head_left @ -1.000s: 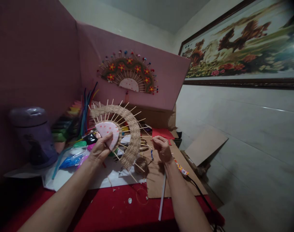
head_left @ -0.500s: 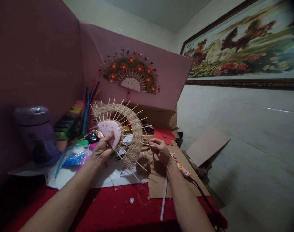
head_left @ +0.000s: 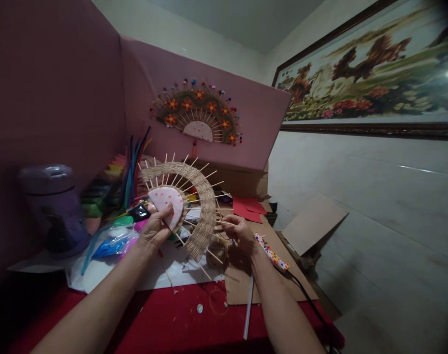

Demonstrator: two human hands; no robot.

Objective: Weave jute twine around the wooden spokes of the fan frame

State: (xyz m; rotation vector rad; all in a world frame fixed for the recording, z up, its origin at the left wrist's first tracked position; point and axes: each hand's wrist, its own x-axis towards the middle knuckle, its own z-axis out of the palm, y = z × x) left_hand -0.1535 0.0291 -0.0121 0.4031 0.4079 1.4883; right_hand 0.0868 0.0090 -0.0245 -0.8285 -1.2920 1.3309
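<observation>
A half-round fan (head_left: 202, 194) of thin sticks, with a wide band of twine woven through them, is held up over the table. My left hand (head_left: 155, 230) grips it by the white, pink-dotted half-disc (head_left: 168, 204) at its centre, thumb on the front. At the fan's right edge my right hand (head_left: 240, 232) is closed in a pinch on the twine, with a stick's tip against its fingers; exactly what lies between the fingertips is partly hidden. Below the band sits a ball of twine (head_left: 216, 254).
A finished fan with flowers (head_left: 197, 110) hangs on the pink board (head_left: 260, 118). At the left stand a purple bottle (head_left: 54, 206) and bags of coloured clay (head_left: 113, 243). A flower-patterned glue gun (head_left: 273, 255) with a black cord lies on cardboard (head_left: 242, 285), by a clear glue stick (head_left: 248, 309).
My right hand has shifted slightly left and down beside the stick tips, fingers still pinched. My left hand keeps its hold on the fan, and the view has moved a little.
</observation>
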